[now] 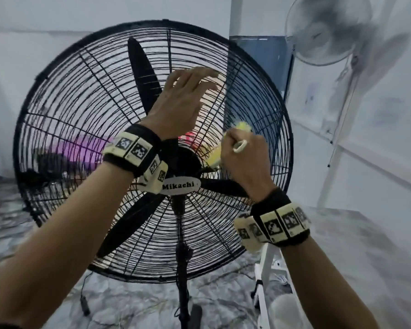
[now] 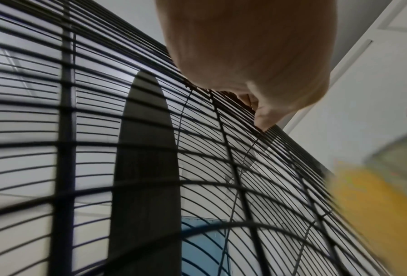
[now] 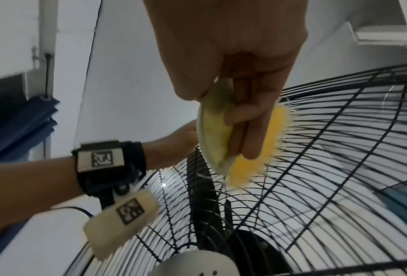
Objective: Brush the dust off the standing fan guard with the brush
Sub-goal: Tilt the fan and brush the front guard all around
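A big black standing fan fills the head view; its round wire guard (image 1: 86,110) carries a white "Mikachi" badge (image 1: 181,185) at the hub. My right hand (image 1: 243,153) grips a brush (image 3: 217,128) with a pale handle and yellow bristles (image 3: 266,142), which press on the guard's wires right of the hub. My left hand (image 1: 188,96) rests with straight fingers flat on the upper guard (image 2: 233,168), its fingertips (image 2: 264,125) touching the wires. Black blades (image 2: 143,149) show behind the wires.
A white pedestal fan (image 1: 323,32) stands at the back right by the wall. A white frame (image 1: 268,271) sits low on the right, near the fan's black pole (image 1: 183,276). A cable (image 1: 84,302) lies on the marbled floor.
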A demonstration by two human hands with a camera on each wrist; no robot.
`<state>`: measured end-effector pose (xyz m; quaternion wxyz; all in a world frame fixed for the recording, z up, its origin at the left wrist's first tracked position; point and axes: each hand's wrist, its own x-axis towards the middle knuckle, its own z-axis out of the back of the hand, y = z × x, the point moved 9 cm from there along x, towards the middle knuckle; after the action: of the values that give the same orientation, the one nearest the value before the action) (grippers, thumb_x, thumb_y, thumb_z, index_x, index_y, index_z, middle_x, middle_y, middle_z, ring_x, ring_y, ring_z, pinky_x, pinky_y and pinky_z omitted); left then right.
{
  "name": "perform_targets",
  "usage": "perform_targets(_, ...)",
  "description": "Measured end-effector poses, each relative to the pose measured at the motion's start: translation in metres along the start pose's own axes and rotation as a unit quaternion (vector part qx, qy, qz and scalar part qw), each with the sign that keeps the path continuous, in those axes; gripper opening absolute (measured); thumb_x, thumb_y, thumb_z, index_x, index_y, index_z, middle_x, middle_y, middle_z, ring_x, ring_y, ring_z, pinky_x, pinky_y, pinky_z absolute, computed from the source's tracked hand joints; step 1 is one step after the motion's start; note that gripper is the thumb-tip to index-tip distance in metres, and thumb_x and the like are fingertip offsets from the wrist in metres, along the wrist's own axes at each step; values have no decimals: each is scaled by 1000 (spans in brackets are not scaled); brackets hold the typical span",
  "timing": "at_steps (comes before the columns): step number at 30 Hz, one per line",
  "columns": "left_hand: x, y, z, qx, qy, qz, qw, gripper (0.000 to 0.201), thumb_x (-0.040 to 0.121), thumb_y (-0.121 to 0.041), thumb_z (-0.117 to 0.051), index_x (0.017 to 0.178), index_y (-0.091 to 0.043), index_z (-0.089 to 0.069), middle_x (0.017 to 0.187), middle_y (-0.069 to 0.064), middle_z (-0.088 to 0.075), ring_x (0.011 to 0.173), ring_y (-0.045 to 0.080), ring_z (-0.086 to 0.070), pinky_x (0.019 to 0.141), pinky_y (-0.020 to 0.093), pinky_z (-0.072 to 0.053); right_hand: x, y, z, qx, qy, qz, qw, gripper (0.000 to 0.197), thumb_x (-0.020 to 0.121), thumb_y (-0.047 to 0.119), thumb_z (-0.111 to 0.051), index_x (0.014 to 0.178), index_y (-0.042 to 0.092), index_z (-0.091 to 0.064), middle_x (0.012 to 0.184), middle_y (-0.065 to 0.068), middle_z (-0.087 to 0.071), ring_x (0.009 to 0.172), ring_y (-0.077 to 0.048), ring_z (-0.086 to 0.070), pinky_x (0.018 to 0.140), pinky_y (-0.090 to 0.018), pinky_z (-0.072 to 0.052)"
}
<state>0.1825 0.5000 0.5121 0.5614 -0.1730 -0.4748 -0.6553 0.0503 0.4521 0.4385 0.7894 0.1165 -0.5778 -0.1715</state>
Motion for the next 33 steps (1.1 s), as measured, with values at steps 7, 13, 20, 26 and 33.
perform_targets(7, 0, -1, -4, -5, 3, 5, 1000, 48, 89, -23, -59, 137, -16, -53, 159, 0, -41, 142, 28, -40, 115, 50, -27, 2, -3, 1, 0, -4, 5, 1000, 26, 97, 16, -52, 73, 14, -62, 56, 6, -55, 40, -5, -42, 41, -14, -29)
perform_targets(13, 2, 1, -6, 7, -11, 32, 999, 46, 93, -40, -63, 133, -19, -54, 157, -2, -43, 144, 25, -39, 116, 50, -27, 11, 14, 6, 69, 20, 73, 995, 26, 94, 6, -55, 72, 20, -53, 57, 12, -52, 45, -5, -47, 45, -13, -29)
perform_targets(20, 6, 5, -6, -22, -5, 50, 998, 41, 93, -28, -66, 132, -19, -56, 156, -3, -44, 145, 24, -38, 115, 45, -22, 14, -13, 7, -68, 55, 20, 996, 25, 99, 15, -52, 79, 13, -66, 68, 1, -64, 48, 1, -51, 43, -15, -37)
perform_targets(26, 4, 0, -2, -27, -24, 50, 998, 42, 88, -33, -58, 128, -20, -58, 152, -5, -48, 140, 22, -37, 109, 40, -21, 12, 6, 6, 89, 47, 67, 993, 25, 98, 8, -52, 76, 18, -56, 61, 18, -51, 49, 1, -52, 47, -8, -33)
perform_targets(33, 9, 7, -4, -59, -33, 92, 993, 41, 81, -33, -66, 120, -23, -61, 146, -10, -51, 136, 20, -42, 109, 43, -25, 21, 5, 16, 37, 66, 80, 994, 20, 99, 16, -52, 87, 14, -68, 75, 5, -69, 51, 2, -57, 42, -10, -39)
